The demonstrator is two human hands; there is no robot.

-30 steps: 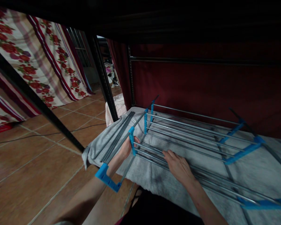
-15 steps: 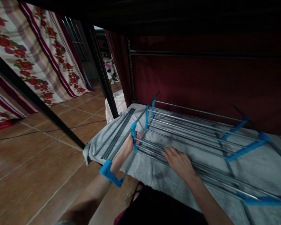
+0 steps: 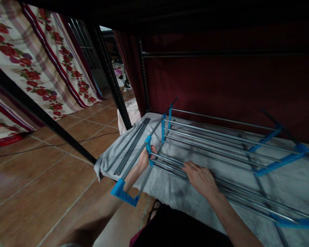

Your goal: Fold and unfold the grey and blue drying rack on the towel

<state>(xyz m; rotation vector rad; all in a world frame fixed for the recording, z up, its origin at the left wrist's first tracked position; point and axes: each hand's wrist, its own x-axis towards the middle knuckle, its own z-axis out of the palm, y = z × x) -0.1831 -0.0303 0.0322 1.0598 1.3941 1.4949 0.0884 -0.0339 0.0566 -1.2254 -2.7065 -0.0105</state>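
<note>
A rack of metal rods and blue plastic brackets lies on its side on a grey cloth. My left hand is closed around the blue bracket in the middle of the rack's left end. Its thumb and fingertips show beyond the bracket. Over the nearer rods lies my right hand, fingers together and curled onto them; its fingertips are partly hidden. A blue end bracket sticks out at the near left, beneath which my left forearm passes.
Several loose grey tubes lie on the cloth at the left. Black metal posts and a dark beam overhead frame the space. A dark red curtain hangs behind. A black cable crosses the tiled floor.
The view has shifted slightly, so the rack appears a little farther right. Both hands keep about the same places on the bracket and the rods.
</note>
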